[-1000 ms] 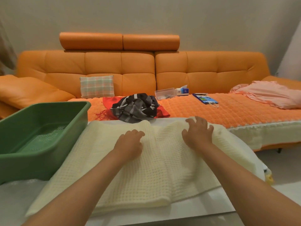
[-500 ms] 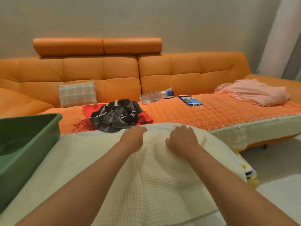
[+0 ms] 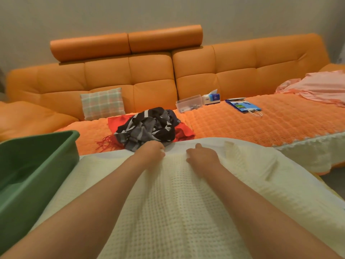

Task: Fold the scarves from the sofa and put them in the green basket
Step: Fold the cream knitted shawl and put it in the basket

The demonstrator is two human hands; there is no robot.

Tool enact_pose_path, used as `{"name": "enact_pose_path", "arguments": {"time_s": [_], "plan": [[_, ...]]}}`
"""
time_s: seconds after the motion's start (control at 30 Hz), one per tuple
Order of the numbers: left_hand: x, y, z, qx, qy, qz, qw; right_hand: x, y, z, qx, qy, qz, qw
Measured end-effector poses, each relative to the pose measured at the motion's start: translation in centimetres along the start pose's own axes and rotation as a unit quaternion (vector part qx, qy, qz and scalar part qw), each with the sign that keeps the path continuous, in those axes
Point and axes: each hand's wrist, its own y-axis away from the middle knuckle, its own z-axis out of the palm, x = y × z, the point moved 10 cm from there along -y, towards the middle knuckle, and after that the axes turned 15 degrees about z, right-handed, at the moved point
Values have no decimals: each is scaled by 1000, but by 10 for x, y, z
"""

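A cream waffle-knit scarf [image 3: 179,202] lies spread over the white table [image 3: 175,145] in front of me. My left hand [image 3: 152,151] and my right hand [image 3: 202,156] sit close together at its far edge, fingers curled onto the fabric. The green basket [image 3: 56,184] stands on the table at my left, its inside mostly out of view. On the sofa seat [image 3: 261,124] just beyond my hands, a crumpled black-and-grey striped scarf [image 3: 147,126] lies on top of a red fringed scarf [image 3: 183,129].
On the orange sofa are a plaid cushion [image 3: 101,103], a clear plastic box [image 3: 188,105], a tissue box [image 3: 211,98], a blue paper bag [image 3: 242,106] and a pink cloth [image 3: 321,86] at far right. Floor shows at the right edge.
Both hands slid forward over the cream scarf to its far edge and came closer together, fingers curling. My head leaned in, so the basket shifted left.
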Motion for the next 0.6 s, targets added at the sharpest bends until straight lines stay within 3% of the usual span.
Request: {"name": "enact_pose_path", "arguments": {"time_s": [0.07,0.17,0.23,0.27,0.3,0.37,0.47,0.6], "plan": [[0,-1,-28,121,97,20,988,5,-7,0,23,-17,13,1000],[0,7,-53,259,271,25,927,9,-9,-2,53,-16,33,998],[5,7,-34,228,382,37,895,6,-4,-10,79,5,36,996],[8,7,-18,188,390,44,900,4,-1,-18,103,0,34,994],[8,10,-6,159,368,51,914,0,2,-26,127,-19,28,991],[-1,20,-5,175,300,59,936,-7,4,-36,124,-98,37,987],[-29,41,-23,242,207,46,947,-19,7,-23,0,-209,101,973],[-76,64,-20,185,83,-13,979,-34,14,-10,-59,-241,121,961]]}}
